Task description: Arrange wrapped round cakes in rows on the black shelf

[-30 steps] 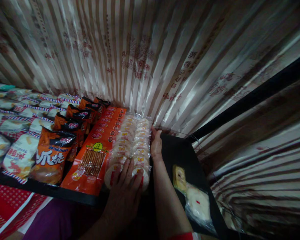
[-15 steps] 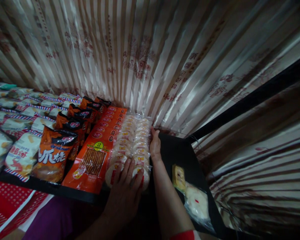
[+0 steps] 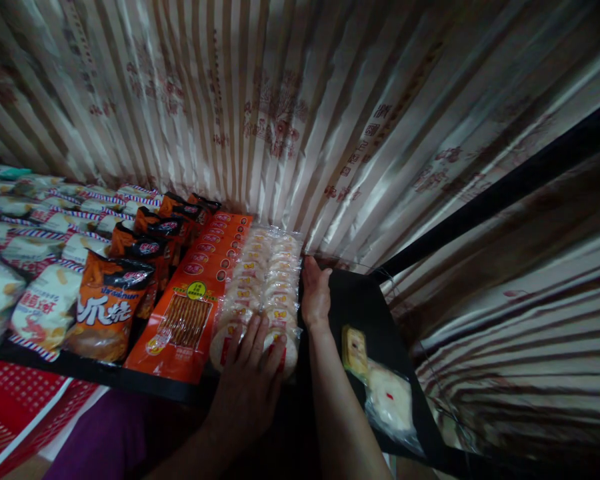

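Two rows of clear-wrapped round rice crackers lie overlapping on the black table. My left hand rests on the front end of these packs, fingers stretched out and a little apart. Along their right side stands my right hand, flat and open, its palm side up close to the wrappers; whether it touches them I cannot tell. Just left of the crackers, orange snack packs with a picture of brown sticks overlap in a column.
Orange-and-black snack bags and white snack bags fill the left side. A yellow packet and a clear-wrapped white item lie at right on the black table. Patterned curtain hangs behind; a red basket sits below left.
My right hand has drawn slightly away from the cracker packs, and its fingers show more. My left hand stays on the front packs.
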`<state>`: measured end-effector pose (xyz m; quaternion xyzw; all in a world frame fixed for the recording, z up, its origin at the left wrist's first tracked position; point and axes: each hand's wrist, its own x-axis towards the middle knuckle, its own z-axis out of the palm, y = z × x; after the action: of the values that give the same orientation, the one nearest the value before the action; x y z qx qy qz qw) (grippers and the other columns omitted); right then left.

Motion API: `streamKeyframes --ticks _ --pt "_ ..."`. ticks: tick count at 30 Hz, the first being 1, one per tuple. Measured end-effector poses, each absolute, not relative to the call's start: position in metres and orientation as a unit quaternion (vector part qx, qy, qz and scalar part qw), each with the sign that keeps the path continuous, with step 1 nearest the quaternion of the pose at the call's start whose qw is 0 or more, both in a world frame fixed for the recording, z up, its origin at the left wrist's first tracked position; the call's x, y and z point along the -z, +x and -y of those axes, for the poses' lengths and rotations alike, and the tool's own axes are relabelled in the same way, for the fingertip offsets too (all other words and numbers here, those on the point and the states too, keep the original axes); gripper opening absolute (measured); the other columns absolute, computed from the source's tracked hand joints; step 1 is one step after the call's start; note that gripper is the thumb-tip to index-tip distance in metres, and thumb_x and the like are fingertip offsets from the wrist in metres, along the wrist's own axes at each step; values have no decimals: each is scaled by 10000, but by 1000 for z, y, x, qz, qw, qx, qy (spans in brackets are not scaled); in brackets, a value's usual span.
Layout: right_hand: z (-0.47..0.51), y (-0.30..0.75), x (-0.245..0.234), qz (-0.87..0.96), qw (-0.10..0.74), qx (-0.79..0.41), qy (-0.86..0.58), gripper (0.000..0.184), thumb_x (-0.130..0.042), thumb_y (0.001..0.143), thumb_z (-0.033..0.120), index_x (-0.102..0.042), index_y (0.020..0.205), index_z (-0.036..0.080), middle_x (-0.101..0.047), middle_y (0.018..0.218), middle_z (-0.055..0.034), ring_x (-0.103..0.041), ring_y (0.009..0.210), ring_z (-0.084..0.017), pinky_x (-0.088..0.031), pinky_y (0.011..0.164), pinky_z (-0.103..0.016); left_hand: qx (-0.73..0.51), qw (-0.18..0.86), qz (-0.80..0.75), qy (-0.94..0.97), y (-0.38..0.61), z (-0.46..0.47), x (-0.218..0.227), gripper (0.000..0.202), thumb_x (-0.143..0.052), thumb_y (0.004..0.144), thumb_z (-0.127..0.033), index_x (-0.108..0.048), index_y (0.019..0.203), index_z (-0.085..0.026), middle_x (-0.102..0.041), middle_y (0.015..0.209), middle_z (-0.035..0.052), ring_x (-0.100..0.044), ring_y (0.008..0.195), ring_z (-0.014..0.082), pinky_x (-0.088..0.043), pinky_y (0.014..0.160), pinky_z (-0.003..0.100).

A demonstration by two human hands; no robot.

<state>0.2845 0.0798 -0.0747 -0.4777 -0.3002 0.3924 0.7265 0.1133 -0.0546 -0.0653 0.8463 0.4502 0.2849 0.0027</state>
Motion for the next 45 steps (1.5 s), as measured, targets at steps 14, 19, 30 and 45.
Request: streamKeyframes --ticks 14,19,30,45 --pt "-38 278 69 295 729 -329 -522 628 -361 830 600 -564 1179 119 -527 1296 -115 -452 1233 -206 -300 1069 -401 -283 5 -450 847 115 55 68 453 -492 854 -347 -460 1291 -233 -356 1433 89 -267 1339 265 -174 1090 449" --pt "16 271 69 292 687 -329 -578 637 -337 830 615 -578 1167 131 -564 1254 -111 -511 1172 -221 -359 1025 -393 -326 -7 -450 831 113 58 73 349 -489 859 -315 -554 1182 -198 -456 1361 97 -345 1294 258 -229 1073 448" --pt "57 254 61 401 517 -360 -665 674 -272 830 644 -529 1253 185 -528 1300 -78 -451 1233 -212 -289 1070 -366 -369 -51 -393 841 108 63 73 243 -444 863 -155 -612 1040 -166 -610 1093 94 -512 1108 220 -362 1007 446" --pt "58 249 74 454 493 -235 -704 582 -487 767 478 -500 1245 146 -549 1250 -137 -597 1014 -227 -428 936 -374 -382 -62 -418 822 113 63 71 202 -455 867 -175 -623 978 -175 -628 1055 75 -545 1071 195 -399 992 442"
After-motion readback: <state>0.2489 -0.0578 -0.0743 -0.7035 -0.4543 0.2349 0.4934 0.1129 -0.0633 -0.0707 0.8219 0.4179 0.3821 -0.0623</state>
